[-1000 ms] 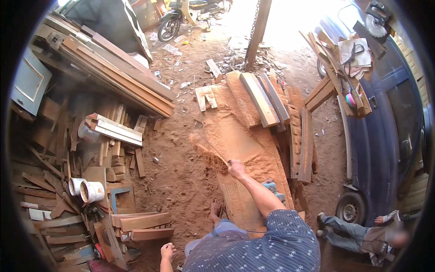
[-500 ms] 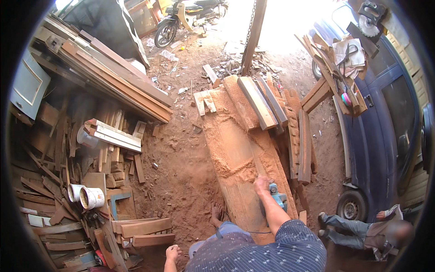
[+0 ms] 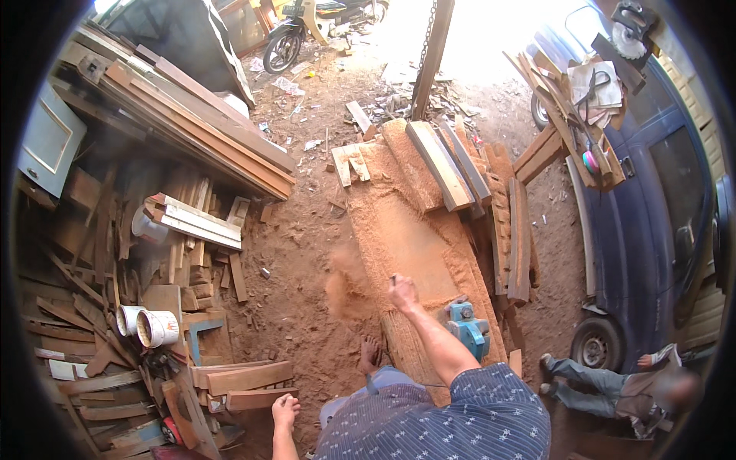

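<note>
A long wooden board (image 3: 420,257), thickly covered with orange sawdust along its edges, lies in front of me. My right hand (image 3: 402,294) is closed above its left side, around something small and dark that I cannot make out. Just right of my forearm, a blue electric planer (image 3: 468,331) rests on the board. A puff of sawdust (image 3: 346,285) spills past the board's left edge toward the ground. At my left side hangs my left hand (image 3: 286,410), empty, its fingers loosely bent and apart, near some short wooden pieces (image 3: 249,381).
Timber beams (image 3: 441,165) lie across the board's far end, beside a wooden post (image 3: 431,61). Lumber stacks (image 3: 192,126) and white buckets (image 3: 157,328) stand left. A dark blue van (image 3: 636,222) is at right; a person (image 3: 613,387) sits near its wheel. A motorcycle (image 3: 284,50) stands far back.
My right hand has swept left across the board, away from the planer, and sawdust now flies off the left edge. More bare wood shows mid-board. My left hand has risen slightly.
</note>
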`<action>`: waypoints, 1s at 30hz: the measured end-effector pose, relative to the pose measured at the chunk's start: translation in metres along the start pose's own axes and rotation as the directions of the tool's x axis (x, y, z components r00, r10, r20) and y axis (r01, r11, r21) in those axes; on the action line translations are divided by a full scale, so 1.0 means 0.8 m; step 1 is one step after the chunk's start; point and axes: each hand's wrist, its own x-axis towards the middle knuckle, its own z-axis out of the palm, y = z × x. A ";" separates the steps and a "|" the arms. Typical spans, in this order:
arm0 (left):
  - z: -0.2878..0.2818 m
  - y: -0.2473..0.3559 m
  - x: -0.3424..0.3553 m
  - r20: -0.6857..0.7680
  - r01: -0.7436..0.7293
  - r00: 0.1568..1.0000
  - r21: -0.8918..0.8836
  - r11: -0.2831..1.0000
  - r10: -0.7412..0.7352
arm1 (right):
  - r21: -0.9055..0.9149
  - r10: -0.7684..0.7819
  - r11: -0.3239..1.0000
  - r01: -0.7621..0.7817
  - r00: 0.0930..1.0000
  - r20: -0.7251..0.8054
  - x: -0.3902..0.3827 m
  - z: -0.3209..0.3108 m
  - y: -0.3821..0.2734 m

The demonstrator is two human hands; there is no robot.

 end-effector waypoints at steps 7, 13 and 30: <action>0.041 0.195 -0.069 0.168 -0.351 0.919 -0.067 0.934 0.358 | -0.214 0.116 0.965 -0.149 0.980 -0.159 0.066 -0.010 0.086; 0.108 0.405 -0.246 0.229 -0.670 0.549 -0.454 0.587 0.804 | -0.144 -0.023 0.988 0.054 0.978 0.210 -0.009 0.030 -0.009; 0.170 0.533 -0.442 0.560 -0.498 -0.463 -0.806 0.320 0.688 | 0.154 0.006 0.988 -0.010 1.000 0.028 -0.111 -0.044 0.103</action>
